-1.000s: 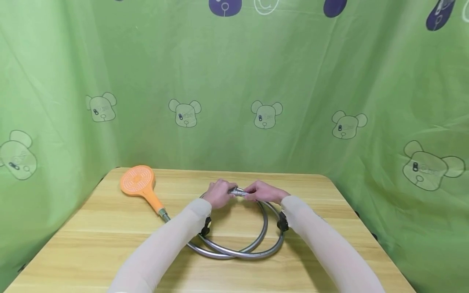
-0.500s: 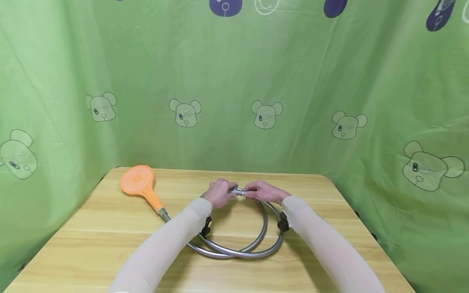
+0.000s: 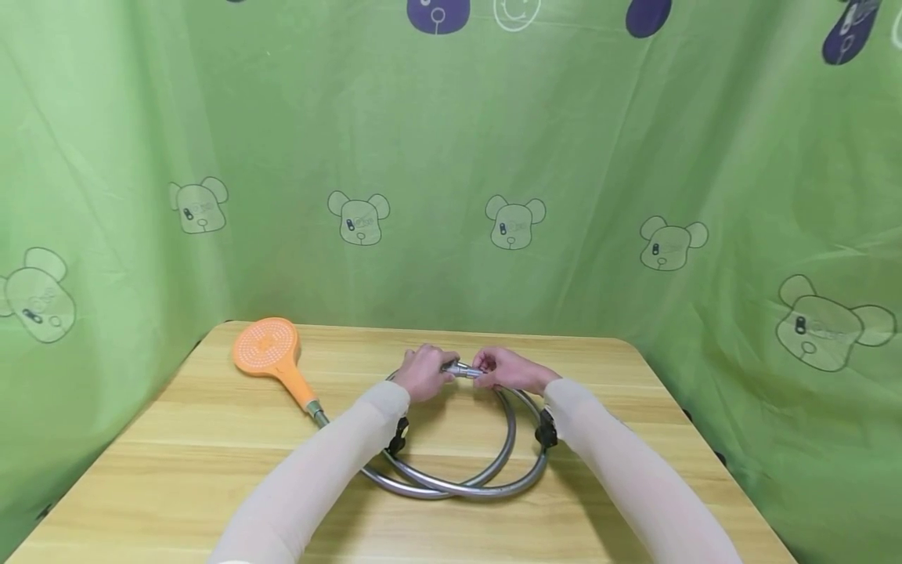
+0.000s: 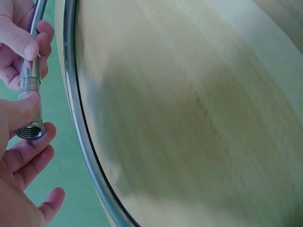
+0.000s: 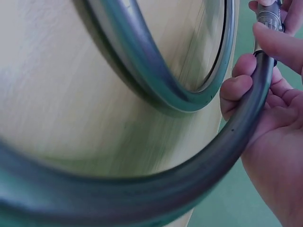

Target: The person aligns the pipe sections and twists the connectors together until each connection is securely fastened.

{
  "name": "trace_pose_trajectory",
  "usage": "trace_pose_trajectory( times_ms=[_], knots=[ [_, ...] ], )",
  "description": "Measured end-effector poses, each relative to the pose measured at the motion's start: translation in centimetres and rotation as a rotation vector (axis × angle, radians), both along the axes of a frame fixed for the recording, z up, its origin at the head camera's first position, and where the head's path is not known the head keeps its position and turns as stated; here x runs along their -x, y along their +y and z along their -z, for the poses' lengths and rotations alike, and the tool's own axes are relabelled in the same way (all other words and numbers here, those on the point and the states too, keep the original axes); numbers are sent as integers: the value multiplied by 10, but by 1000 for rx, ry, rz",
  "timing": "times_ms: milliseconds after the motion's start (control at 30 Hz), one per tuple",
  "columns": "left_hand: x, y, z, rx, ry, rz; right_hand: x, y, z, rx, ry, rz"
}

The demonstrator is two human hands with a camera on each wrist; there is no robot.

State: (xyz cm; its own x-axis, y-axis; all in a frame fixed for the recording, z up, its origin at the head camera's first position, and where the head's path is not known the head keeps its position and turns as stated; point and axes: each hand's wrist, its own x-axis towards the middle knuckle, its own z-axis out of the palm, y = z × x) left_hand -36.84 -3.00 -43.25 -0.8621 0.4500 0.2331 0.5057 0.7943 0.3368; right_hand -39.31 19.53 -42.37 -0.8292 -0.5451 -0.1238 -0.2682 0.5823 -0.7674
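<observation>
In the head view my left hand [image 3: 423, 373] pinches a short metal pipe fitting [image 4: 31, 130] between thumb and fingers. The left wrist view shows its open, threaded mouth facing away from the hose. My right hand [image 3: 513, 370] holds the end of a grey metal shower hose [image 5: 255, 94], thumb close to where the hose end meets the fitting. A band of thread shows at that joint in the left wrist view. The hose lies looped on the table below both hands. Its other end runs to an orange shower head [image 3: 265, 346] at the back left, spray face up.
A light wooden table [image 3: 176, 470] carries everything. A green curtain [image 3: 437, 133] with bear drawings hangs behind it and along both sides. Black wrist devices [image 3: 546, 429] sit close to the hose loops.
My right hand's fingers have shifted slightly on the hose end, uncovering a little more of the joint. My left hand keeps its hold; the shower head and loops stay put.
</observation>
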Motion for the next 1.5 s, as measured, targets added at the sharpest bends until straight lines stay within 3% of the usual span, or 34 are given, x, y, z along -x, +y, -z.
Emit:
trace_pose_trajectory(
  times_ms=[300, 500, 667, 833, 1133, 1500],
  knots=[
    [-2, 0, 0, -15, -5, 4, -2, 0, 1, 29, 47, 19],
    [-3, -2, 1, -17, 5, -3, -5, -1, 0, -36, 77, 34],
    [-2, -1, 1, -30, -7, -6, -4, -3, 1, -5, 55, 30],
    [-1, -1, 0, -54, -34, -10, -3, -2, -1, 21, 40, 43],
    [0, -4, -1, -107, -117, 6, -4, 2, -4, -23, 50, 17],
    [1, -2, -4, -103, -154, 19, -6, 1, -5, 15, 38, 28]
  ],
)
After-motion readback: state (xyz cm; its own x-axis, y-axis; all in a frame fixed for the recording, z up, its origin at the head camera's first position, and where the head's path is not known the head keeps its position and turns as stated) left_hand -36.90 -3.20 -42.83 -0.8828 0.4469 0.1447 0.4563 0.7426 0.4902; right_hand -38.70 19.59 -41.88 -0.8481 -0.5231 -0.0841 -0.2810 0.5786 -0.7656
